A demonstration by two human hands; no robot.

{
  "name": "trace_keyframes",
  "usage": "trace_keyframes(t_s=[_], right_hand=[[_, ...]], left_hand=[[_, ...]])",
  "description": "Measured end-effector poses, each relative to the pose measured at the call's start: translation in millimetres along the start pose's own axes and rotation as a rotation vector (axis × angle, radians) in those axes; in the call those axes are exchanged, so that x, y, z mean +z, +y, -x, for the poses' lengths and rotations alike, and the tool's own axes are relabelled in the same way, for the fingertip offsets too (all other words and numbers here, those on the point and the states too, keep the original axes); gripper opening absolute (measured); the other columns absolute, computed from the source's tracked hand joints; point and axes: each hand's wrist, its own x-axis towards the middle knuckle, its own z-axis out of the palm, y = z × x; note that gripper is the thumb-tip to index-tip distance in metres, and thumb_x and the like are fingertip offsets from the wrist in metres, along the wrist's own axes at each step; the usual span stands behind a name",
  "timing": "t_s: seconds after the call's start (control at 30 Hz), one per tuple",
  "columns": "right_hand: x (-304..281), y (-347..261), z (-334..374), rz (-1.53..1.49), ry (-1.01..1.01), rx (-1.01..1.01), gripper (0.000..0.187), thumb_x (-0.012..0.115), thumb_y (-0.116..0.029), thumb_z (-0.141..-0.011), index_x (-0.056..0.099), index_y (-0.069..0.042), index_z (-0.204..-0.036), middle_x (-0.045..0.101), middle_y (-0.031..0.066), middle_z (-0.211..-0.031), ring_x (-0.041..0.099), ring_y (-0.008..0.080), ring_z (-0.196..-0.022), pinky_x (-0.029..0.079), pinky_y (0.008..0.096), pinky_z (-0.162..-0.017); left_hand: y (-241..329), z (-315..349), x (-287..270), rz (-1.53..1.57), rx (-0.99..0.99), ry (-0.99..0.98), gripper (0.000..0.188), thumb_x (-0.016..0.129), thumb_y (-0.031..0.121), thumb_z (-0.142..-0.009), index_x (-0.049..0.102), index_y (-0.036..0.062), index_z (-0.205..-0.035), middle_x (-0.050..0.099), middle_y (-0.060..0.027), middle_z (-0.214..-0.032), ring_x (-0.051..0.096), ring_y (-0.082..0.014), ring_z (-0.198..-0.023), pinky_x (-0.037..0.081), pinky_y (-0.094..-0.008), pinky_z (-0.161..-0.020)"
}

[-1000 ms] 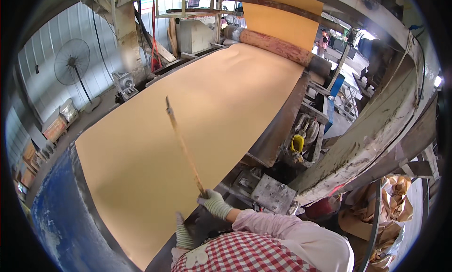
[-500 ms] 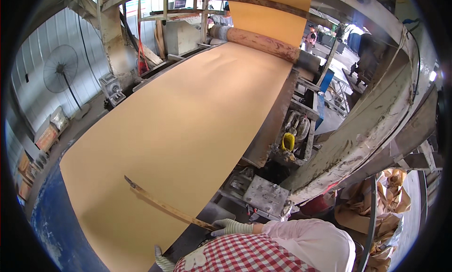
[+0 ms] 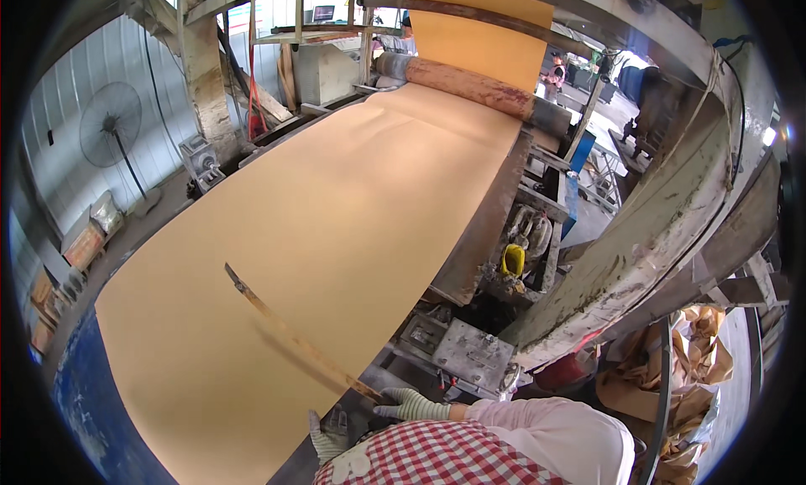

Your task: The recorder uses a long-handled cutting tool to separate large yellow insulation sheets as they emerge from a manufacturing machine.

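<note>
A long strip of tan-brown sheet point(image 3: 285, 225), like paper, stretches from the far roller toward me. My right hand point(image 3: 411, 404), in a striped knit glove, is closed round the near end of a long thin wooden stick point(image 3: 290, 330). Its far end has a dark, narrow tip, and the stick slants above the sheet, casting a shadow on it. Close to the sheet's near right edge is my left hand point(image 3: 330, 436), gloved likewise, fingers apart with nothing seen in them. Whether it touches the sheet I cannot tell. A red checked apron point(image 3: 437, 456) covers my front.
A reddish roller point(image 3: 470, 86) crosses the far end. Blue surface point(image 3: 92, 401) shows at the lower left. A metal box point(image 3: 473, 357) and a yellow container point(image 3: 513, 260) sit along the right side. Crumpled brown paper point(image 3: 697, 359) lies at right; a fan point(image 3: 110, 126) stands left.
The stick has tilted, its far end moving away from me and lifting off the sheet. My left hand has moved right and forward. Near the roller, the sheet now shows a fold.
</note>
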Motion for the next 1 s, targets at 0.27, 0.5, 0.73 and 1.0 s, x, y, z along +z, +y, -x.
trace_keyframes(t_s=[0.27,0.5,0.73,1.0], right_hand=[[3,14,3,-0.005,0.063,-0.042,0.032,0.062,-0.028,-0.083,0.056,-0.001,-0.099,0.056,0.0008,-0.077,0.049,0.0094,-0.070,0.043,0.0260,-0.061],[-6,3,4,-0.230,-0.017,0.209,0.029,0.059,-0.027,-0.085,0.056,-0.003,-0.101,0.055,-0.0026,-0.076,0.047,0.0049,-0.065,0.041,0.0212,-0.055],[4,2,-20,0.136,-0.211,-0.055,0.034,0.062,-0.028,-0.083,0.055,-0.001,-0.102,0.058,0.0014,-0.083,0.050,0.0079,-0.079,0.043,0.0272,-0.072],[-4,23,-9,-0.036,-0.021,-0.114,0.019,0.056,-0.016,-0.086,0.054,0.001,-0.095,0.058,0.0030,-0.079,0.050,0.0079,-0.069,0.043,0.0230,-0.063]], left_hand=[[37,-13,-88,-0.159,0.057,0.116,0.034,0.063,0.040,-0.076,0.060,0.0121,-0.094,0.063,-0.0031,-0.084,0.057,-0.0141,-0.074,0.045,-0.0289,-0.066],[50,31,-44,-0.039,0.452,0.067,0.040,0.055,0.040,-0.081,0.056,0.0082,-0.105,0.060,-0.0056,-0.098,0.055,-0.0196,-0.091,0.043,-0.0373,-0.082],[-10,-38,-15,0.161,0.034,-0.230,0.043,0.058,0.034,-0.082,0.047,0.0116,-0.116,0.053,-0.0085,-0.113,0.051,-0.0253,-0.104,0.045,-0.0419,-0.084],[38,-8,-79,-0.058,0.402,0.226,0.033,0.060,0.025,-0.082,0.050,0.0075,-0.109,0.060,-0.0084,-0.095,0.061,-0.0242,-0.080,0.051,-0.0348,-0.059]])
